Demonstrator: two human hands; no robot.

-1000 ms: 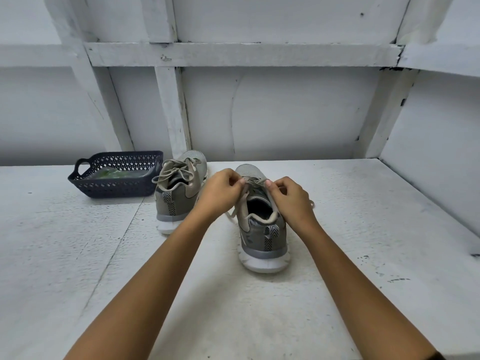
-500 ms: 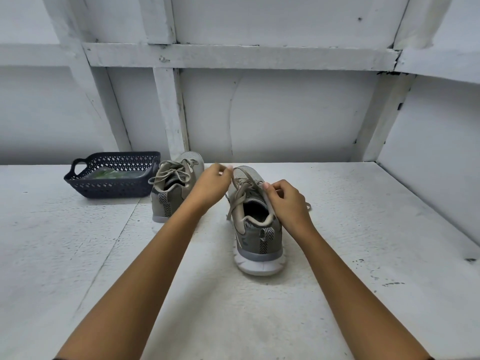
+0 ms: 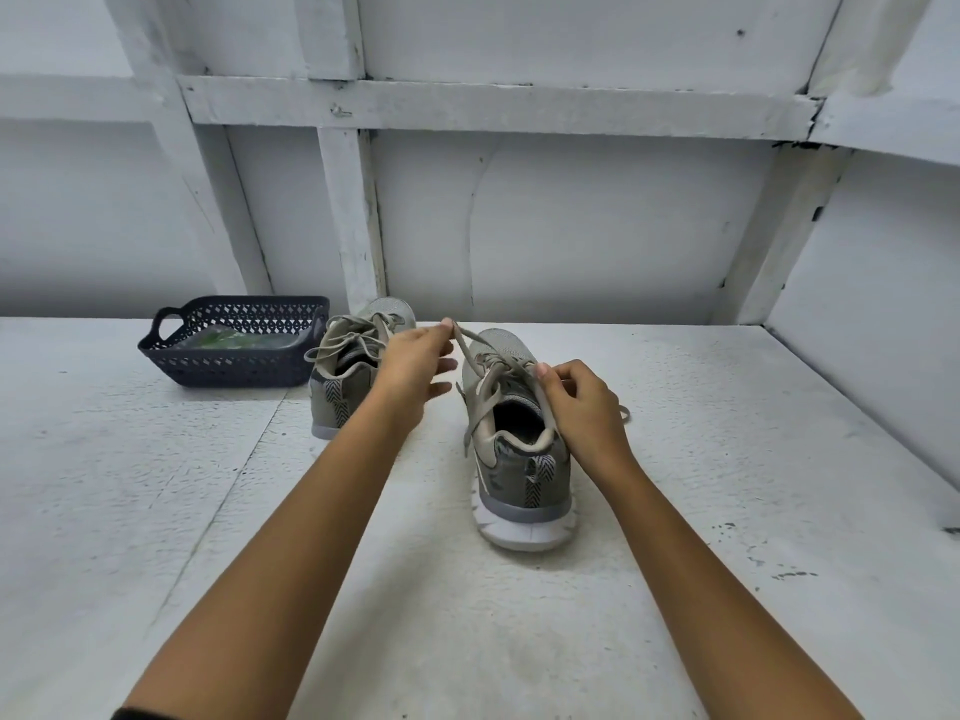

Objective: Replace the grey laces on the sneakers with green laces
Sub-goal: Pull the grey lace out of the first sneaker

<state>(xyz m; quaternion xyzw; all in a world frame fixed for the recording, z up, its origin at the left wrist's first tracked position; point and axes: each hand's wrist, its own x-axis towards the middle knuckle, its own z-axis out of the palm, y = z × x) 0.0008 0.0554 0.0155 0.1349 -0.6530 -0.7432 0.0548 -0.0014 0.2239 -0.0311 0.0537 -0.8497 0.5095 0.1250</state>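
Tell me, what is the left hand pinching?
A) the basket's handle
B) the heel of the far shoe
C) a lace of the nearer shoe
C: the left hand pinches a lace that runs up from the nearer shoe, well away from the basket.

Right of the nearer sneaker [image 3: 524, 485] the surface [image 3: 753, 433] lay open; left of it stood the second sneaker [image 3: 337, 407], farther left the basket [image 3: 234, 367], beyond it the wall [image 3: 571, 226].
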